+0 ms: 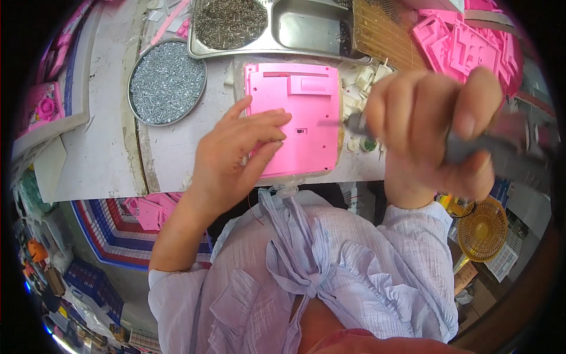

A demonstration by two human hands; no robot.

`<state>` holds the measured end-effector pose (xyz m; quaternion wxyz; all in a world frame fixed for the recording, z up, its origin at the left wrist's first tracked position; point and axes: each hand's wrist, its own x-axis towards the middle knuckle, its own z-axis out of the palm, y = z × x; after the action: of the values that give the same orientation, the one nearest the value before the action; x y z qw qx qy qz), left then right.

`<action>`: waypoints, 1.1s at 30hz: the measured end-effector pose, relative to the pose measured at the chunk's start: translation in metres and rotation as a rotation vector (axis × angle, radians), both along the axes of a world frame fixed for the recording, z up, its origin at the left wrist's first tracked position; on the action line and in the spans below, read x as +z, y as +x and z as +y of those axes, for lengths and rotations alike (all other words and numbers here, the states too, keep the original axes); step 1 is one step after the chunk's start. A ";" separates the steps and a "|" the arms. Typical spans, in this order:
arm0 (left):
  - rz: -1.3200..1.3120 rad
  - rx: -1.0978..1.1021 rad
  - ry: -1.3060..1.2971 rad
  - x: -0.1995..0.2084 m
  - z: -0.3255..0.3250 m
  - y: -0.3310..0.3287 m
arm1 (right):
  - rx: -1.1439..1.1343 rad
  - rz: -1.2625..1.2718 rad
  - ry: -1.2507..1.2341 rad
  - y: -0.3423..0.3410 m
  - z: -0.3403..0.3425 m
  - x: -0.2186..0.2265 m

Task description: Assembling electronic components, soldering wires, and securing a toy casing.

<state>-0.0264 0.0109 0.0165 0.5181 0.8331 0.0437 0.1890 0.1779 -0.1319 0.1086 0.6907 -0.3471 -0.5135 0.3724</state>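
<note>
A flat pink plastic casing (315,154) lies on the white table in front of me, with small holes and a small black switch near its middle. My left hand (227,150) rests on its left side, fingers stretched over the pink face and the thumb apart from them. Raised over the right side, my right hand (427,121) is wrapped round a dark power screwdriver (507,158), smeared by motion. Its thin bit points left above the casing; I cannot tell whether the tip touches it.
Left of the casing stands a round dish (167,82) of silvery screws. Behind it is a steel tray (321,53) with small springs in one compartment. Pink parts (471,44) pile up at the far right, and small cream pieces (367,76) lie nearer. A striped basket (109,236) sits below the table.
</note>
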 end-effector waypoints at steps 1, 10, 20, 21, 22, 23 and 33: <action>0.002 0.029 -0.005 0.001 -0.008 -0.001 | 0.036 0.016 0.003 -0.008 0.002 0.000; -0.052 0.099 0.168 0.000 -0.013 -0.008 | 0.067 0.033 -0.031 -0.042 0.014 -0.004; -0.104 0.128 0.358 0.002 0.000 -0.011 | -0.061 0.044 -0.119 -0.060 0.028 -0.006; -0.116 0.121 0.315 0.001 0.001 -0.012 | -0.072 0.048 -0.127 -0.061 0.029 -0.005; -0.127 0.115 0.272 -0.001 0.001 -0.012 | -0.066 0.055 -0.137 -0.061 0.031 -0.003; -0.138 0.110 0.229 -0.002 0.002 -0.013 | -0.070 0.039 -0.129 -0.060 0.033 -0.003; -0.141 0.179 0.292 -0.011 0.011 -0.012 | -0.092 -0.004 0.036 -0.007 0.093 -0.053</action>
<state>-0.0386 0.0214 0.0051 0.3744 0.8769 0.0533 0.2966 0.1705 -0.0392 0.0554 0.7122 -0.3585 -0.5050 0.3304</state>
